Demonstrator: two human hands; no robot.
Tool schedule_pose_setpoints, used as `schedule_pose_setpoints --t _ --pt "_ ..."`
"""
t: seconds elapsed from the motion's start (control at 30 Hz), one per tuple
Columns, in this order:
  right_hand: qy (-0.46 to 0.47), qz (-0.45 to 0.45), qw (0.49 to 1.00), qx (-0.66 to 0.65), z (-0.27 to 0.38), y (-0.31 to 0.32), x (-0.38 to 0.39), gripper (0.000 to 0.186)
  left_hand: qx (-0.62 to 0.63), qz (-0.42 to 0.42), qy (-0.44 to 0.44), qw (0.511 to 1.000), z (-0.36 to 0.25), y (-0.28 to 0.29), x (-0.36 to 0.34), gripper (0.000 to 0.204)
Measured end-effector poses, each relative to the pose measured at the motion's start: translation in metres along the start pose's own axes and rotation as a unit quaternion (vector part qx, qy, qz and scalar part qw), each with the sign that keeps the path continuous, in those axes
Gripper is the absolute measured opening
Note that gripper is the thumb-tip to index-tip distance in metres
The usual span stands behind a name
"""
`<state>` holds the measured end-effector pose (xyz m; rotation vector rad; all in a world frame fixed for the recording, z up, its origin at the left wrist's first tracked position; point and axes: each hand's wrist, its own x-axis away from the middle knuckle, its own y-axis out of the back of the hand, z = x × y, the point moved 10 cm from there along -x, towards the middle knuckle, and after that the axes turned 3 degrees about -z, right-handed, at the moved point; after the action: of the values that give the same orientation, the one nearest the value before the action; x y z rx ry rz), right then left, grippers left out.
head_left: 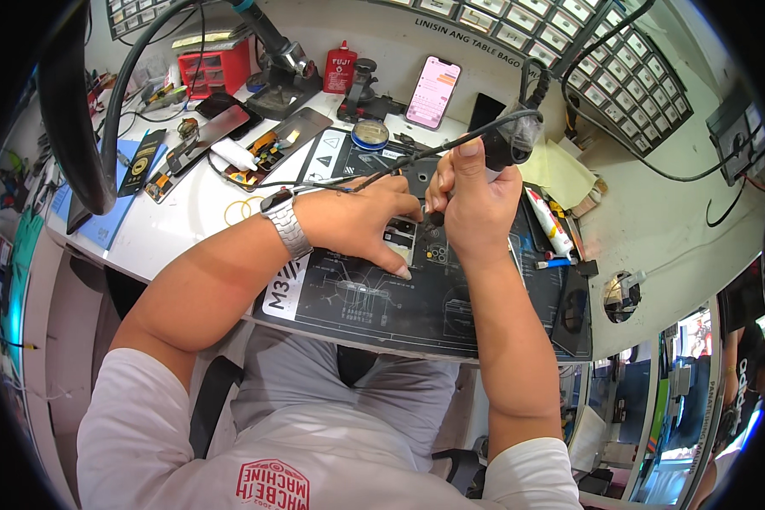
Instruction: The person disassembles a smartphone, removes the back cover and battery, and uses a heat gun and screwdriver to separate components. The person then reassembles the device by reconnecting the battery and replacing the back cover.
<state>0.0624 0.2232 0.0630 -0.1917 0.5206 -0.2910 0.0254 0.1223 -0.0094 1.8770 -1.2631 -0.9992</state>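
Dark mat (357, 319); left hand (361, 223) splayed; right hand (482, 202) fisted (around a tool (508, 150), seemingly).

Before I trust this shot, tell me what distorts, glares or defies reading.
Head view: the drawer rack bends with the fisheye, and black swallows the corners; head view: the phone has a bright, pinkish lit screen; head view: detail on the pale-edged part by the left hand is too small to make out.
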Motion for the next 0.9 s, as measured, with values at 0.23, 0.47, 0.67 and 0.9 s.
schedule_pose_setpoints --t 0.23,0.47,0.67,0.9 --pt "0.003 -0.004 1.000 0.004 0.002 0.001 -0.001 0.036 0.023 0.002 -0.004 1.000 -0.005 0.001 -0.001 0.077" --pt "-0.004 -0.007 1.000 0.015 0.004 0.007 -0.004 0.038 -0.033 -0.010 -0.014 0.999 -0.013 0.004 -0.002 0.083" --pt "0.016 -0.014 1.000 0.016 0.009 0.009 -0.002 0.038 0.000 -0.023 -0.010 1.000 -0.011 0.007 -0.002 0.077" --pt "0.013 -0.019 0.999 0.024 0.002 0.012 -0.004 0.036 0.011 -0.020 -0.001 1.000 -0.009 0.005 -0.003 0.077"
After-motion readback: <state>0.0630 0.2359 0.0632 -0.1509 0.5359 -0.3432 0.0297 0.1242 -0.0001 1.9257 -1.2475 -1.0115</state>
